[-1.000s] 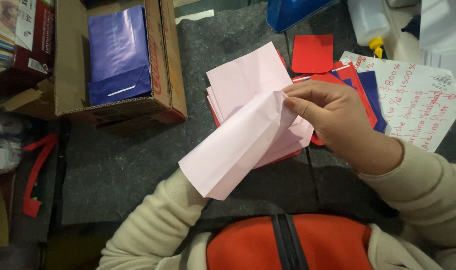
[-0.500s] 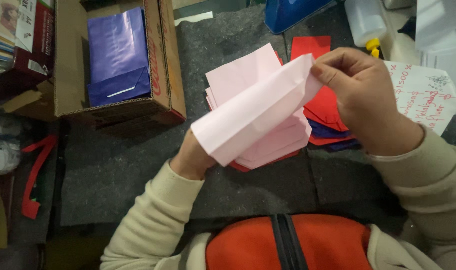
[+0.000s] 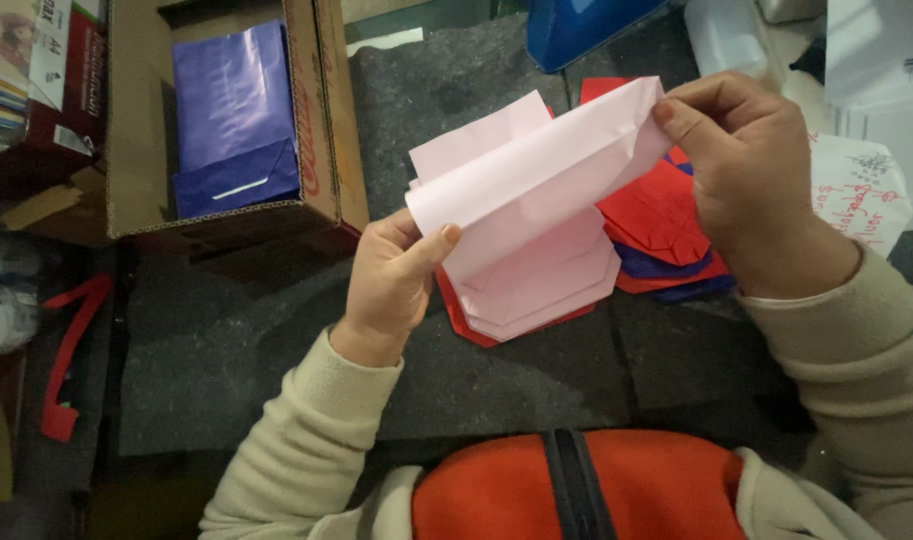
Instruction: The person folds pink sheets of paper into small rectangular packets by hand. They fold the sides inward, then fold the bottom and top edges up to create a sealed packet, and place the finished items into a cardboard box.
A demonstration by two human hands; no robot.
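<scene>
Nearest the camera lies an orange cushion-like thing with a black strap (image 3: 577, 490), between two cream sleeves. Above it, on the dark grey felt mat (image 3: 277, 330), the left hand (image 3: 392, 280) grips the lower left end of a folded pink paper piece (image 3: 537, 175), thumb pressed against its front face and fingers curled behind it. The right hand (image 3: 752, 180) pinches the upper right end of the same piece between thumb and fingertips, closed on the paper. The piece is held up off the mat, slanting from near left to far right. Directly under it rests a stack of pink paper pieces (image 3: 547, 285) with a red sheet showing at its near edge. Just right of that stack, partly behind the right hand, lie red and blue paper pieces (image 3: 662, 230). Farther left stands an open cardboard box (image 3: 322, 120) holding blue-purple paper bags (image 3: 232, 110). At the near left edge lies a red strap (image 3: 67, 350). A blue plastic thing (image 3: 587, 25) sits at the far edge.
</scene>
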